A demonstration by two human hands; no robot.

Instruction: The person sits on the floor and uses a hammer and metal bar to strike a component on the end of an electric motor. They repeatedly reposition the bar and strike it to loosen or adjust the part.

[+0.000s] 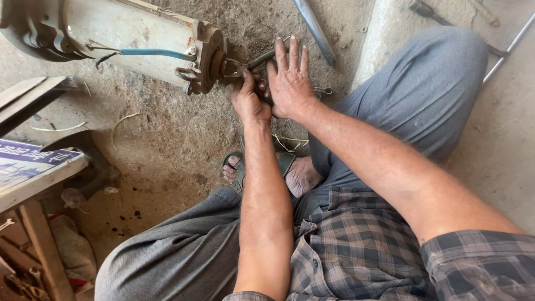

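Dirt floor; left hand (249, 101) pinching rigid metal tool (262, 57) at heavy motor's (120, 33) 3-o'clock end, right hand (290, 78) spread flat.

Bare dirt floor (167, 145) lay open to the left of my left hand (249, 103), below the cream motor casing (128, 39) that blocked the way above. My right hand (290, 81) had a metal bar (315, 30) just beyond it and my knee (440, 72) beside it.
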